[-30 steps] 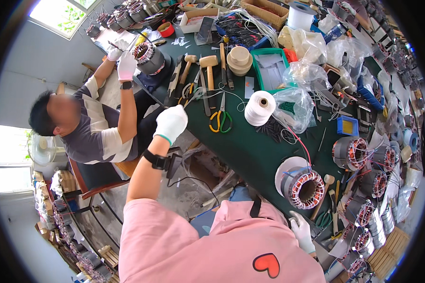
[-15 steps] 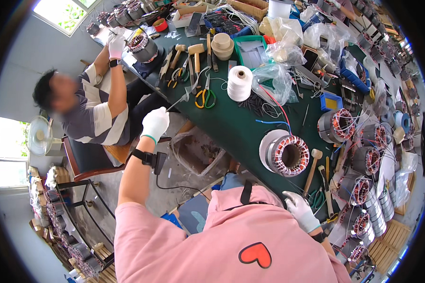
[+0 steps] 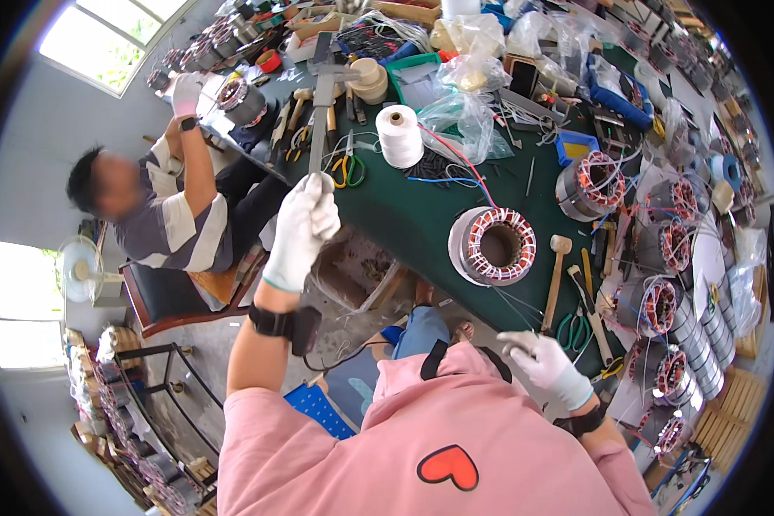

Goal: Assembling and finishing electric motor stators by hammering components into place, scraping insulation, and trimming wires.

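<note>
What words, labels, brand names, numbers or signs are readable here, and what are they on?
No words, labels, brands, numbers or signs are legible.
Caliper in the left hand: any markings are too blurred to read.
White thread spool: no lettering visible.
Pink top: only a red heart, a picture rather than text.

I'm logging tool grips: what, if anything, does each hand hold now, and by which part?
The left hand holds a caliper by the lower end of its bar. The right hand holds nothing visible.
</note>
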A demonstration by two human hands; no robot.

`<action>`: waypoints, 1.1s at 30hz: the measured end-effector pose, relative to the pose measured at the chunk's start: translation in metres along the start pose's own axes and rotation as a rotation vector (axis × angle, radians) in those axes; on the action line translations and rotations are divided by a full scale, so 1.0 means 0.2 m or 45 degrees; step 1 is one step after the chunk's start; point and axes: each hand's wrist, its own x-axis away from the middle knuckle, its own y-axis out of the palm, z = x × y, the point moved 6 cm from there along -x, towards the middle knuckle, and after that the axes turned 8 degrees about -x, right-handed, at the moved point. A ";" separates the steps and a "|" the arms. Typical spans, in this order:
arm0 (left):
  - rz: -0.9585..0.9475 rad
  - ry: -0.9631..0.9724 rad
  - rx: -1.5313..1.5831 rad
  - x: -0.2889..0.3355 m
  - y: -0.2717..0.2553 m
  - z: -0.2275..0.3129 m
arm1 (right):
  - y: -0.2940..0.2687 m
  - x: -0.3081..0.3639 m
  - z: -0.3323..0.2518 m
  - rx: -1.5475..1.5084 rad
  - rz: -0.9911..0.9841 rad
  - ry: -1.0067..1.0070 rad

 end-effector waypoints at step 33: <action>-0.103 0.201 -0.777 -0.23 0.64 -0.61 | -0.62 -0.19 -0.13 0.553 0.677 0.105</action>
